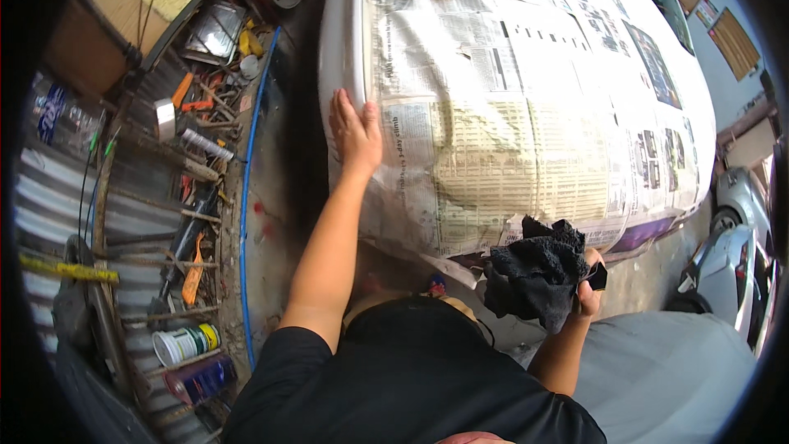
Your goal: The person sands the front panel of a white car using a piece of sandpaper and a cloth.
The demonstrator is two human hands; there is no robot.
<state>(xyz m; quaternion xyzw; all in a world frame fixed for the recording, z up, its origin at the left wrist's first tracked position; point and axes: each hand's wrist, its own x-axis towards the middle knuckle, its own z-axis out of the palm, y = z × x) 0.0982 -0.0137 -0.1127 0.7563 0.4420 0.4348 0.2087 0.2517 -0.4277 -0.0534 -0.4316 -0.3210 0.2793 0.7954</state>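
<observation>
A white car body panel (339,53) runs along the left edge of a hood covered with taped newspaper sheets (493,148). My left hand (356,136) lies flat on this panel beside the paper's edge, fingers stretched out and holding nothing. Near the front of the car, my right hand (589,288) is closed round a bunched black cloth (538,271), which hangs down and hides part of the paper. A small dark item (600,277) shows at the same hand's fingers; I cannot make out its kind.
At left, a cluttered rack holds tools, a white tub (185,344) and a cardboard box (103,25). A blue hose (249,197) runs along the floor's edge. A grey-covered shape (666,370) stands at lower right. Another car (731,271) is parked beyond.
</observation>
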